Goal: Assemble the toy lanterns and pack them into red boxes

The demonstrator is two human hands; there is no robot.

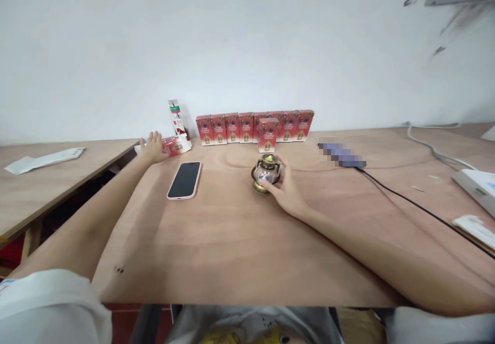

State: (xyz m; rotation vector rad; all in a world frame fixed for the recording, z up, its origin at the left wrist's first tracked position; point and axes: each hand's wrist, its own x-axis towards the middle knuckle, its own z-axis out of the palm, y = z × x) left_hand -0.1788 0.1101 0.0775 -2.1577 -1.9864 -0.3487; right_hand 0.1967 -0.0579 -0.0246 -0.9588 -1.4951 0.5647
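A small brass-coloured lantern (266, 173) with a clear glass middle stands slightly tilted over the table. My right hand (288, 189) is closed around its right side, thumb across the front. Far to the left, my left hand (154, 149) reaches over a red and white carton (177, 146) that looks flat or lying down, and grips it from above; its fingertips are partly hidden. Behind the lantern, one red box (267, 136) stands upright in front of a row of similar red boxes (232, 128) against the wall.
A phone (184, 180) lies face up on the table (216, 251). Behind the carton leans a narrow printed packet (176, 114). A blurred blue-purple item (342, 156) with a black cable (410, 205) is on the right. A gap separates the left table (34, 189), where a white packet (44, 160) lies.
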